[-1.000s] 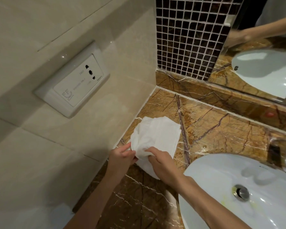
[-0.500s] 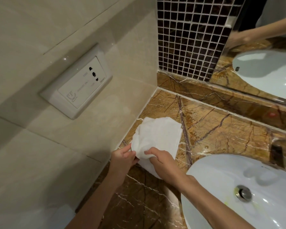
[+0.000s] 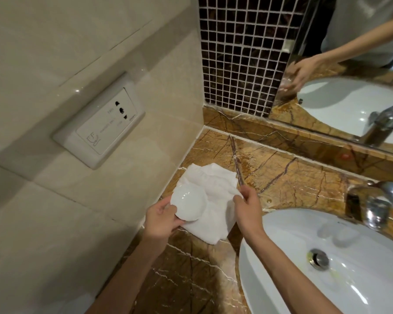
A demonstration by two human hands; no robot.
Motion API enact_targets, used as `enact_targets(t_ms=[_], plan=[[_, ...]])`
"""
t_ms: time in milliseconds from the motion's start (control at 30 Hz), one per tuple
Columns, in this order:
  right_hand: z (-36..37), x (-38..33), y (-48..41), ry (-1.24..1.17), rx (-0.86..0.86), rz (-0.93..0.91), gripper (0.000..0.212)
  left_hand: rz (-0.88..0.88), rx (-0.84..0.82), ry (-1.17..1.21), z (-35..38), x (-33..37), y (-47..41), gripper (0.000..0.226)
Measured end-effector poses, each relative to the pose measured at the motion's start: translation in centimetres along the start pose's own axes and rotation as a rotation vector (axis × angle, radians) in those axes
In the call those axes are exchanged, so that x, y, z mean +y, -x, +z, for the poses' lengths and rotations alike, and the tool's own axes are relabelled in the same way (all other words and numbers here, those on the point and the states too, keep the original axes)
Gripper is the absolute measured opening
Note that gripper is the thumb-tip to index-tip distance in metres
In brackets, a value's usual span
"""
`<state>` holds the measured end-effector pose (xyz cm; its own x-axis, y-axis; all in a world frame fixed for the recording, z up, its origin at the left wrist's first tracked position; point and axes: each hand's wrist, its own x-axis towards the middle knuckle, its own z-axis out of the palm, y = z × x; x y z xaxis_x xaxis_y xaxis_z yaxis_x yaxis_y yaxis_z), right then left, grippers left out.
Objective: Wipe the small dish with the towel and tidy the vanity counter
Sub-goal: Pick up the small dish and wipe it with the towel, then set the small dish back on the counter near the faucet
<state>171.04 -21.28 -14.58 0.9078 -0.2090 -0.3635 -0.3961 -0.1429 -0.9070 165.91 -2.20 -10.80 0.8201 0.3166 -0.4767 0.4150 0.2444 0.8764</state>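
Observation:
A small white dish [image 3: 188,202] shows in the open above the white towel [image 3: 213,200], near the left wall over the brown marble counter [image 3: 281,177]. My left hand [image 3: 161,217] grips the dish by its near rim. My right hand [image 3: 247,206] pinches a fold of the towel and holds it pulled to the right, off the dish. The towel lies crumpled under and behind the dish, its lower corner hanging toward me.
A white sink basin [image 3: 327,268] with a metal drain [image 3: 318,259] fills the lower right. A chrome tap [image 3: 381,205] stands behind it. A wall socket [image 3: 100,130] sits on the left tile wall. A mirror [image 3: 349,64] and dark mosaic tiles [image 3: 243,53] back the counter.
The dish was wrapped inside the towel with both hands pressed on it. Now my right hand has drawn the towel aside to the right and the dish is uncovered in my left hand.

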Motion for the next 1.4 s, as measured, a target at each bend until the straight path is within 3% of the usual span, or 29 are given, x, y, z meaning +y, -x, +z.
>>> enact_targets(t_ms=[133,300,500,833,900,1067,1167,1300,1400], plan=[[-0.5,-0.9,2.5,0.087,-0.019,-0.128,0.032,-0.006,-0.085,0.008,2.5,0.7,1.2,0.032],[-3.2,-1.4,5.2,-0.062,-0.038,-0.032,0.009,-0.023,-0.106,-0.022,6.9,0.5,3.7,0.036],[-9.7,-1.5,7.6,0.012,0.117,-0.041,0.027,-0.027,-0.27,-0.091,11.6,-1.0,6.9,0.038],[-23.4,3.0,14.4,-0.269,0.418,0.16,0.014,-0.048,-0.591,-0.316,22.4,-5.6,15.1,0.036],[-25.9,4.1,16.0,-0.348,0.437,0.193,0.004,0.001,-0.637,-0.393,24.5,-6.6,17.2,0.035],[-32.1,7.2,20.3,-0.441,0.405,0.242,0.005,0.193,-0.742,-0.652,29.9,-8.9,22.6,0.029],[-36.1,8.7,22.2,-0.441,0.398,0.269,0.015,0.302,-0.813,-0.778,32.7,-10.2,25.6,0.03],[-39.9,10.2,24.7,-0.381,0.3,0.305,0.009,0.465,-0.865,-0.916,35.2,-12.3,28.6,0.031],[-42.3,11.5,25.9,-0.307,0.284,0.305,0.016,0.538,-0.903,-0.996,36.3,-13.8,30.4,0.031]])
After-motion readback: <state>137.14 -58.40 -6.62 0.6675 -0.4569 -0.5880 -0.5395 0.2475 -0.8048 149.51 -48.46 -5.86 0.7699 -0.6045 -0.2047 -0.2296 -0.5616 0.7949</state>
